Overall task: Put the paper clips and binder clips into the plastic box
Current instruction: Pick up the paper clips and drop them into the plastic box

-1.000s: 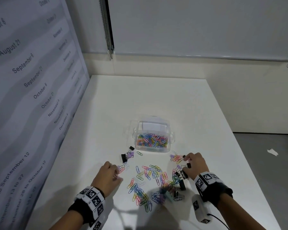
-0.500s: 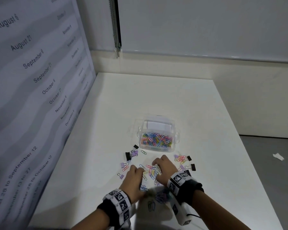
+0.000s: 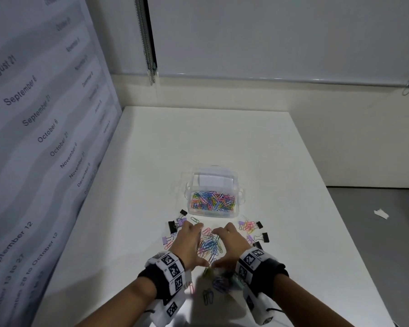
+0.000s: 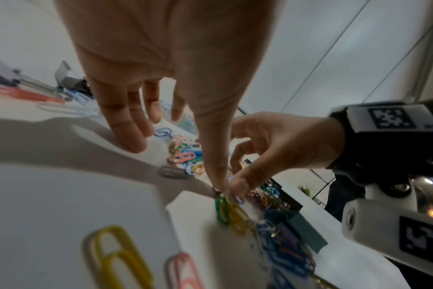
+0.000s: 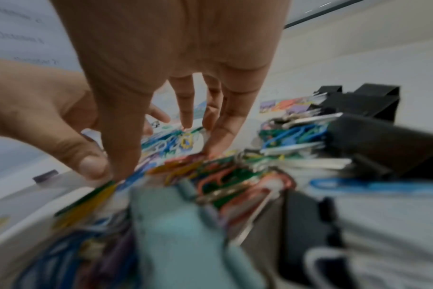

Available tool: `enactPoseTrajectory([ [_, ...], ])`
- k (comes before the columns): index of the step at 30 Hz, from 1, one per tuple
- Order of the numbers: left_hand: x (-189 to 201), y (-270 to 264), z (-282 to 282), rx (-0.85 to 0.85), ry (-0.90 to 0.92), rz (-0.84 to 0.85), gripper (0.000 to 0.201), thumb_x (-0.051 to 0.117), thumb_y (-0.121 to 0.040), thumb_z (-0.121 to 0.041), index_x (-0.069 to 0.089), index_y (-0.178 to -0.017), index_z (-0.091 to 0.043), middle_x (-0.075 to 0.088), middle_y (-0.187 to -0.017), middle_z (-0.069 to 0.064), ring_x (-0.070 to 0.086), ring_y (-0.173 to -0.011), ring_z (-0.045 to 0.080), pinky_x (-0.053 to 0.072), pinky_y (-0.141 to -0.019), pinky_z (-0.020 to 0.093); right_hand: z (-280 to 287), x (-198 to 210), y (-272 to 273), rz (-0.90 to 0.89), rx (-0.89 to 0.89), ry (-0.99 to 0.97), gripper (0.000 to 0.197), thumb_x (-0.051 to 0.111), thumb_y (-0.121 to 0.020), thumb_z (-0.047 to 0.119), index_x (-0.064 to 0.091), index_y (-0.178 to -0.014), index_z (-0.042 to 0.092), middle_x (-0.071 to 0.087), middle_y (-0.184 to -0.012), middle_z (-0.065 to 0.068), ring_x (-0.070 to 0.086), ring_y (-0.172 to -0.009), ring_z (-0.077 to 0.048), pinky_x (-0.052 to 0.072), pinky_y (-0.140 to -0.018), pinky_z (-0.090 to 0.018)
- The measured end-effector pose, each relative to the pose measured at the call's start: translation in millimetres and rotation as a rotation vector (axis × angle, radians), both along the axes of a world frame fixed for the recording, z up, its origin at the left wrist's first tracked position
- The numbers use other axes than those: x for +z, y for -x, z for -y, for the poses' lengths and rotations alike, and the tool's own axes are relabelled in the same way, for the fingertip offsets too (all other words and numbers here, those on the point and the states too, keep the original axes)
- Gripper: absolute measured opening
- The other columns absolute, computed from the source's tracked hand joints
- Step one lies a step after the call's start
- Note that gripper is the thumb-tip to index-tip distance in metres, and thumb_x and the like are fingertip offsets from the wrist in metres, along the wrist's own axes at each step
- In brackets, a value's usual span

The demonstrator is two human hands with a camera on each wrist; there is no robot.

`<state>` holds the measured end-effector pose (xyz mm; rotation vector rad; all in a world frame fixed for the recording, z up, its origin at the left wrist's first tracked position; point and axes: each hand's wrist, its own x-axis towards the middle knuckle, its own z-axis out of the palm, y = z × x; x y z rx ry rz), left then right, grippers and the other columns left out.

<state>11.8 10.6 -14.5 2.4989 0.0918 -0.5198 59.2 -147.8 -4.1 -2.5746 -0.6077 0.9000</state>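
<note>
A clear plastic box point(image 3: 212, 212) stands open on the white table point(image 3: 198, 142), holding many coloured paper clips point(image 3: 213, 200). Just in front of it, my left hand point(image 3: 190, 241) and right hand point(image 3: 233, 241) cup a heap of coloured paper clips point(image 3: 209, 246) between them. The fingertips rest on the table and the thumbs meet at the near side. In the left wrist view the left fingers point(image 4: 134, 140) lie fairly straight on the table beside the heap point(image 4: 185, 154). More paper clips point(image 3: 219, 283) lie under my wrists, with a teal binder clip point(image 5: 181, 224).
Black binder clips point(image 3: 172, 227) and purple binder clips point(image 3: 167, 240) lie left of my hands. To the right are black binder clips point(image 3: 265, 237) and a small cluster of paper clips point(image 3: 248, 226). A wall calendar point(image 3: 33, 138) borders the table's left edge.
Both hands have come in from the sides of the scatter to the middle, sweeping loose paper clips into one heap between them, nearer the box.
</note>
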Motion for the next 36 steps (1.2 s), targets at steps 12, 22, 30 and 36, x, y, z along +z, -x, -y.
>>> enactPoseTrajectory([
  [12,-3,-7,1,-0.027,0.007,0.034,0.03,0.059,-0.088,-0.022,0.056,-0.117,-0.014,0.049,-0.117,0.009,0.053,-0.105,0.025,0.043,-0.087,0.03,0,14,-15,0.073,-0.251,-0.164,0.026,0.05,-0.076,-0.001,0.072,-0.081,0.011,0.069,-0.081,-0.002,0.058,-0.066,-0.006,0.04,-0.066,-0.015],
  [22,4,-19,-10,0.186,0.213,-0.067,0.012,0.052,-0.094,-0.016,0.052,-0.084,-0.009,0.048,-0.067,0.002,0.05,-0.063,0.014,0.036,-0.06,0.023,-8,56,-60,0.185,-0.418,-0.374,0.025,0.052,-0.079,-0.001,0.07,-0.091,0.01,0.065,-0.085,0.0,0.055,-0.067,-0.01,0.039,-0.057,-0.004],
  [30,27,-38,-14,0.51,0.804,-0.169,0.016,0.042,-0.095,0.004,0.057,-0.092,-0.003,0.061,-0.073,0.01,0.066,-0.048,0.007,0.057,-0.052,0.018,-10,29,-38,0.118,-0.099,-0.104,0.017,0.06,-0.08,0.016,0.063,-0.097,0.018,0.062,-0.102,-0.002,0.052,-0.082,-0.013,0.05,-0.083,-0.03],
  [36,45,-68,-12,0.558,0.942,-0.15,0.027,0.038,-0.096,0.003,0.053,-0.119,0.005,0.062,-0.092,0.012,0.068,-0.058,0.004,0.056,-0.059,0.012,-13,-2,-9,0.047,0.097,0.04,0.087,0.078,-0.063,0.042,0.036,-0.136,0.021,0.035,-0.129,-0.012,0.039,-0.117,-0.028,0.041,-0.1,-0.039],
])
